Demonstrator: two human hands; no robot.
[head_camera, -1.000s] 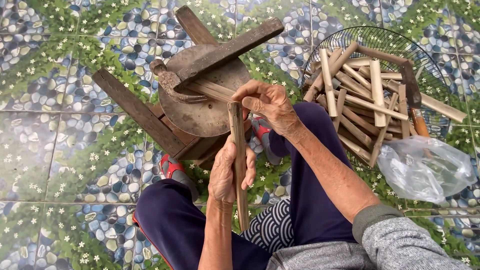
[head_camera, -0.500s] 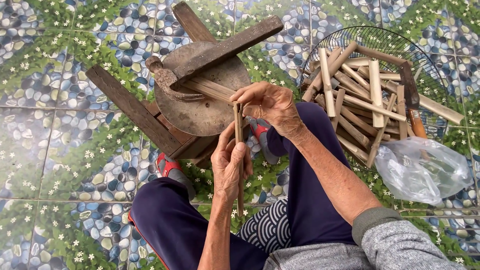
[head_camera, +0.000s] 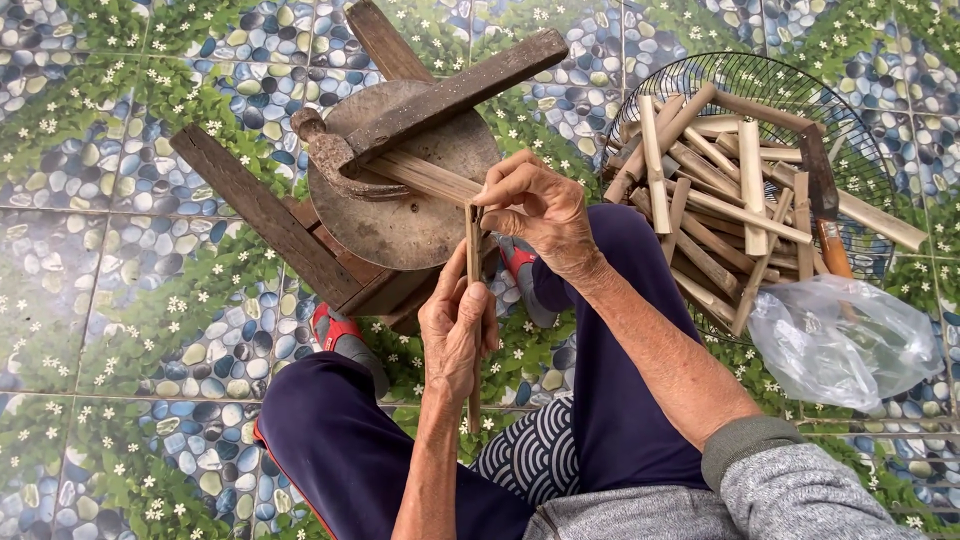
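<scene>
Bamboo strip (head_camera: 472, 262), thin and flat, grasped by left hand (head_camera: 458, 338) and right hand (head_camera: 535, 208) fingers.

Rough weathered wooden stool (head_camera: 262, 215), rusty matt metal disc (head_camera: 400, 225), pale bamboo strip (head_camera: 473, 262), glossy tiled floor (head_camera: 90, 300).

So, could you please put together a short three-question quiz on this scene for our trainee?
1. True or false: the left hand grips the thin bamboo strip around its lower part.
2. Where do the cut bamboo sticks lie? A) in the wire basket B) in the clear plastic bag C) on the round wooden block
3. Fill in: the right hand pinches the strip at its ____ end.

Key: 1 true; 2 A; 3 upper.
</scene>
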